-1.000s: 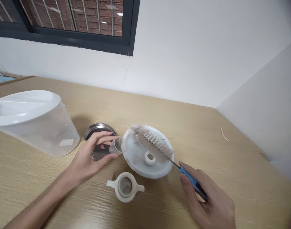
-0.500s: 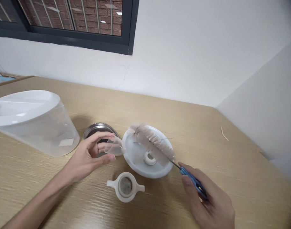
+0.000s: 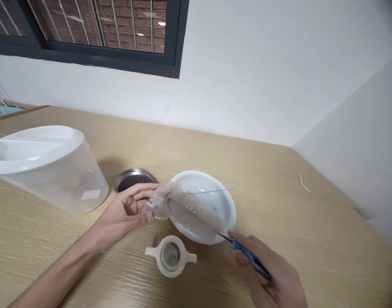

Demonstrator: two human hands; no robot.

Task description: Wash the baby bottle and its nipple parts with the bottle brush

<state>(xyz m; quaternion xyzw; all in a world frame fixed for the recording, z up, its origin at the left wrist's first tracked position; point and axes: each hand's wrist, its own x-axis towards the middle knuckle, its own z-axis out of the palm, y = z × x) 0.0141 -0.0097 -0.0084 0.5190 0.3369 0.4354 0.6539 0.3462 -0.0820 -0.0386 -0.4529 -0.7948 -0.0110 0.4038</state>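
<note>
Two hands are at work over the desk [image 3: 263, 175], one on each end of a meeting between brush and cup. The left hand [image 3: 120, 217] pinches the small clear cup [image 3: 156, 212] between thumb and fingers, just off the near left edge of the white bowl [image 3: 224, 207]. The right hand [image 3: 271, 269] is clamped on the blue handle of the brush [image 3: 196, 212], whose pale bristles slant up and left across the bowl.

The bristle tip overlaps the cup and seems to be entering it; how deep it sits is hard to tell through the clear wall and the spread of fibres. The step in hand looks like brushing the inside of the cup. The next move, as I judge it, calls for a steady left pinch, loose enough not to squash the thin wall, and a right hand that lines the shaft up with the cup's opening before any push or twist.

Around them, the strainer [image 3: 169, 256] with its two side tabs lies nearer the person, apart from both hands. A metal dish [image 3: 131, 179] rests behind the left hand, partly hidden by it. The lidded bin [image 3: 48, 175] stands farther left, and a pale strip [image 3: 304, 182] lies well off to the right.
</note>
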